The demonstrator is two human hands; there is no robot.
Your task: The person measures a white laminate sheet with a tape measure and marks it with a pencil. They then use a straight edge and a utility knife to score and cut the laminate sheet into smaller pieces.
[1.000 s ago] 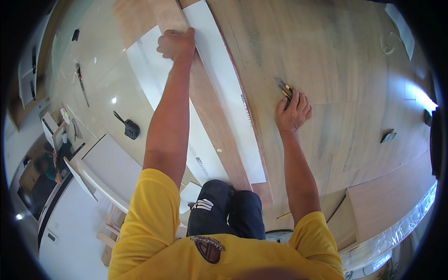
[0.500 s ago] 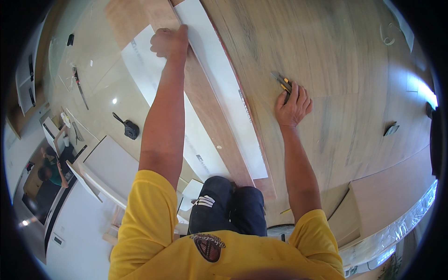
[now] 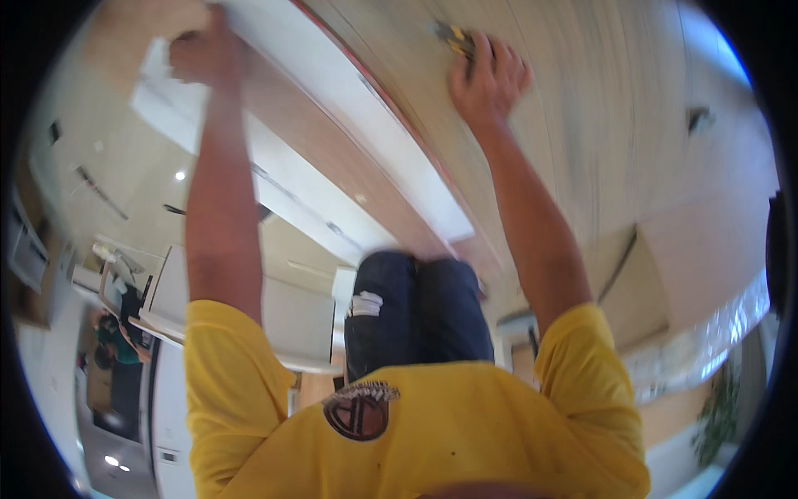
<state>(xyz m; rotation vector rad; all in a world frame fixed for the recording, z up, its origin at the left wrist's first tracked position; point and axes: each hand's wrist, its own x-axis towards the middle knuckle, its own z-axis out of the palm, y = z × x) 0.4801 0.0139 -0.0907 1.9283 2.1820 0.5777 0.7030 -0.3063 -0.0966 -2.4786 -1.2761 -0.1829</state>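
Blurred by motion, my left hand (image 3: 204, 56) is at the upper left, its fingers curled and thumb stretched forward. It rests at the far end of a brown wooden strip (image 3: 332, 141); whatever its fingers may hold is hidden. White boards flank the strip: a long white board (image 3: 366, 121) to its right and a white panel (image 3: 158, 96) to its left. Over the wood-look floor at upper right, my right hand (image 3: 492, 81) is closed around a black-and-yellow hand tool (image 3: 455, 37) with a grey tip. Blur hides the tool's exact kind.
A pale box-like piece (image 3: 295, 320) stands near my left elbow. A slim dark tool (image 3: 100, 191) lies on the glossy floor at left. At lower left is another person (image 3: 120, 341) in green. Plastic-wrapped panels (image 3: 715, 333) and a plant (image 3: 716, 416) are at right.
The view has shifted, so the boards and both my hands appear higher and farther left. My left hand stays by the brown strip; my right hand still holds the tool.
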